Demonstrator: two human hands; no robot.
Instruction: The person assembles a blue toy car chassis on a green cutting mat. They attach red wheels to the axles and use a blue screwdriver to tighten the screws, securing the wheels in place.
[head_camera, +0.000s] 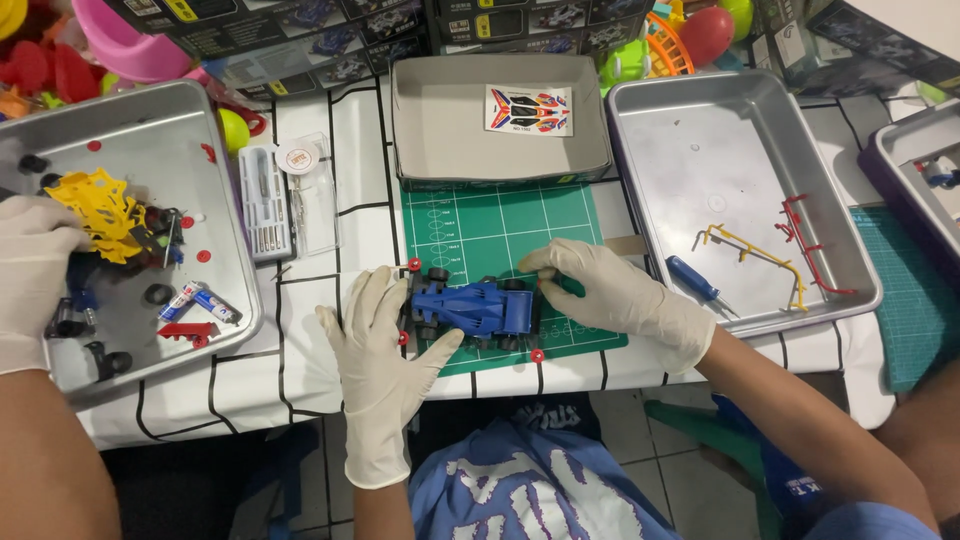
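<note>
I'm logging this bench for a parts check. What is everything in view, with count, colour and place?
toy car: one, blue, on the green mat between the hands
mat: one, green, table centre
box: one, grey, behind the mat
sticker sheet: one, multicoloured, inside the box
right tray: one, silver, right of the mat
screwdriver: one, blue, in the right tray
sprues: two, yellow and red, in the right tray
left tray: one, silver, at left
yellow part: one, in the left tray
co-worker's hand: one, white glove, in the left tray
left hand: white glove, on the car's front end
right hand: white glove, at the car's rear
</note>
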